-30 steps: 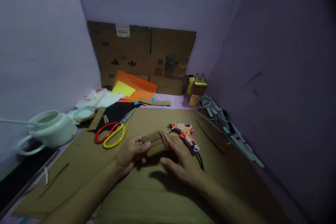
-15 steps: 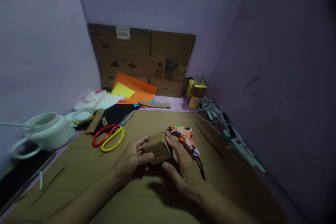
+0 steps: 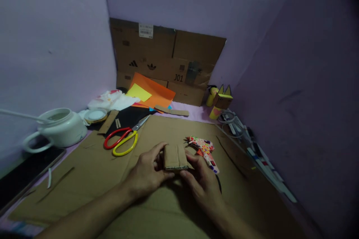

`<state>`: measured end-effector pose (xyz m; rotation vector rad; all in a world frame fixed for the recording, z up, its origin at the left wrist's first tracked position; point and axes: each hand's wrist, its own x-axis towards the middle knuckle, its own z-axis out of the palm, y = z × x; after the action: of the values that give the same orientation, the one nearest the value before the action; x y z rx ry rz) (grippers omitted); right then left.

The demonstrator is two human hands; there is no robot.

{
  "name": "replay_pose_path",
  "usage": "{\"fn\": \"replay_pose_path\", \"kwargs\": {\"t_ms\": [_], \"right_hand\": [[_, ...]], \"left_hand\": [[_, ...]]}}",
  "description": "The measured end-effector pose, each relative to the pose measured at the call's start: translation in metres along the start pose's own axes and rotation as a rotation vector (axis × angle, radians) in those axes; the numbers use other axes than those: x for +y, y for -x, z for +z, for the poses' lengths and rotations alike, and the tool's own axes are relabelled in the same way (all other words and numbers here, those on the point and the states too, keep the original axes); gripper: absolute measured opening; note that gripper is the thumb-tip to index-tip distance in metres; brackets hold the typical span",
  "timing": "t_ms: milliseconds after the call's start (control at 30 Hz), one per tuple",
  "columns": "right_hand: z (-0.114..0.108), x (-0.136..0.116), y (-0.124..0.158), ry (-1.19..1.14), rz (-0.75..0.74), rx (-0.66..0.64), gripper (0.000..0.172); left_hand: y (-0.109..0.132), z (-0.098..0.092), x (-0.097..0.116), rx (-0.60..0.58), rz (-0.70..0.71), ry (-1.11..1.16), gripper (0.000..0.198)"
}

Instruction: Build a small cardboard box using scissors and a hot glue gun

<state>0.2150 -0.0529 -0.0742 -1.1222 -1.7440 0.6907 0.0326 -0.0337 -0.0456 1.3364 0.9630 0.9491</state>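
Observation:
A small brown cardboard box (image 3: 175,156) is held up between both hands, its flat top and dark-lined front edge facing me. My left hand (image 3: 148,168) grips its left side, fingers behind and thumb at the lower front corner. On the right side, my right hand (image 3: 202,175) pinches it, with the thumb at the lower front corner. Just beyond my right hand lies a colourfully patterned glue gun (image 3: 204,148) with a black cord. Scissors (image 3: 123,140) with one red and one yellow handle rest to the left, blades pointing away. The box's underside is hidden.
A cardboard sheet (image 3: 112,179) covers the table. To the left stand a white pot (image 3: 63,130) and a dark flat device (image 3: 30,171). Orange paper (image 3: 157,93) lies at the back, near a cardboard figure with pointed ears (image 3: 223,101). Pens (image 3: 269,168) line the right wall.
Both hands have turned the cardboard box from a tilted pose to a level one, its front edge now toward me. The right fingers have closed on its side. The camera view has shifted slightly.

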Motion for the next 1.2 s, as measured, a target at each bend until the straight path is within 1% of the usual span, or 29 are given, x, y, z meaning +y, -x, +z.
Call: {"fn": "replay_pose_path", "kwargs": {"t_ms": [167, 333, 467, 567, 633, 733, 800, 867, 967, 1200], "right_hand": [[0.0, -0.003, 0.002, -0.109, 0.011, 0.015, 0.03], [-0.001, -0.006, 0.004, -0.091, 0.013, 0.044, 0.026], [0.0, -0.005, 0.006, -0.116, 0.022, 0.048, 0.027], [0.0, -0.003, 0.007, -0.139, 0.016, 0.031, 0.03], [0.0, -0.002, 0.006, -0.148, -0.012, 0.017, 0.032], [0.0, -0.002, 0.005, -0.207, -0.069, 0.014, 0.035], [0.001, -0.002, 0.004, -0.266, -0.087, 0.001, 0.035], [0.001, -0.003, 0.004, -0.308, -0.089, -0.011, 0.033], [0.001, -0.004, 0.005, -0.31, -0.104, -0.001, 0.032], [0.001, -0.003, 0.006, -0.258, -0.112, 0.01, 0.033]], "left_hand": [[0.002, 0.0, 0.003, -0.028, 0.049, -0.045, 0.06], [0.005, 0.0, 0.002, -0.032, 0.102, -0.095, 0.058], [0.006, 0.0, 0.003, -0.043, 0.126, -0.123, 0.057], [0.008, 0.0, 0.004, -0.026, 0.154, -0.207, 0.053], [0.01, -0.001, 0.003, 0.015, 0.233, -0.322, 0.051], [0.012, -0.005, 0.0, 0.088, 0.456, -0.547, 0.056], [0.013, -0.007, -0.003, 0.108, 0.59, -0.658, 0.062], [0.013, -0.009, -0.005, 0.112, 0.675, -0.711, 0.067], [0.013, -0.01, -0.006, 0.114, 0.736, -0.747, 0.07], [0.014, -0.009, -0.004, 0.122, 0.757, -0.749, 0.069]]}}
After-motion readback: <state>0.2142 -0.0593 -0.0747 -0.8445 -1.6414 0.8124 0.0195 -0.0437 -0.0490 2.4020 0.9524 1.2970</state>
